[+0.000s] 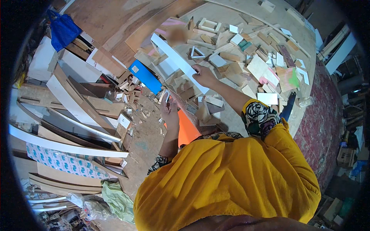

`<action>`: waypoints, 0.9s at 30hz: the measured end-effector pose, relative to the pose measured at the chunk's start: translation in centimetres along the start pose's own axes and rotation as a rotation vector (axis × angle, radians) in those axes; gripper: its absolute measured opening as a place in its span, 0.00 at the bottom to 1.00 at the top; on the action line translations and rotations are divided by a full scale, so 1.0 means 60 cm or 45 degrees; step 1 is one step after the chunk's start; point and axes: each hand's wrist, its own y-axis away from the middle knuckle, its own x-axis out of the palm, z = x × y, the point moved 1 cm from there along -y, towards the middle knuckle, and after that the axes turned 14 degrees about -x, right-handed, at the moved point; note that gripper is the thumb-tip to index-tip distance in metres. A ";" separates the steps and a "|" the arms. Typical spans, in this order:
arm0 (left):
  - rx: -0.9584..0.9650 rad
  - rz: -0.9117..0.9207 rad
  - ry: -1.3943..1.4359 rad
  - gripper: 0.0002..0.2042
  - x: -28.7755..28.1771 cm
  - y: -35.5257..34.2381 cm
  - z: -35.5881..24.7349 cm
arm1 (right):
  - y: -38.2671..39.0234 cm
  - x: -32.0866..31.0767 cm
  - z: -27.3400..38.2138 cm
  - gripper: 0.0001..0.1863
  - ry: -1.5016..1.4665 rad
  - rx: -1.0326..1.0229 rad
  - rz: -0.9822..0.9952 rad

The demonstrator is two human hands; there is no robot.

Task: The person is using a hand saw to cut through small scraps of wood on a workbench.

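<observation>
A long flat white strip (175,57) slants over the heap of offcuts, its far end up and to the left. My right hand (204,77) is closed on its edge near the lower end, thumb on the white face. Lower and to the left, my left hand (168,109) is raised, with its fingers bent around a small white-edged piece (167,94); its exact kind does not show. Just beyond that hand lies a blue flat panel (145,76). An orange sheet (187,126) hangs beside my left forearm.
Wooden blocks, small frames and white offcuts (263,69) cover the worktable (246,11). Long boards and curved white strips (69,144) are stacked at the left. A blue bag (63,30) stands at the far left, and a crumpled green sheet (117,200) lies at the lower left.
</observation>
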 end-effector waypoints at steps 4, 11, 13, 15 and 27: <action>-0.004 -0.007 -0.013 0.22 0.002 0.002 -0.004 | 0.001 0.002 0.002 0.19 0.008 -0.028 -0.025; -0.003 -0.033 -0.050 0.21 -0.004 0.001 0.000 | -0.002 0.006 -0.003 0.22 -0.005 -0.008 -0.013; 0.009 -0.044 -0.076 0.21 -0.002 0.001 -0.002 | 0.000 0.006 -0.003 0.22 -0.003 0.001 0.029; 0.016 -0.042 -0.030 0.20 -0.003 0.000 0.001 | 0.000 0.008 -0.001 0.22 -0.006 0.019 0.051; -0.012 -0.081 -0.155 0.23 0.017 -0.034 -0.013 | 0.004 0.021 -0.016 0.22 0.041 -0.007 0.114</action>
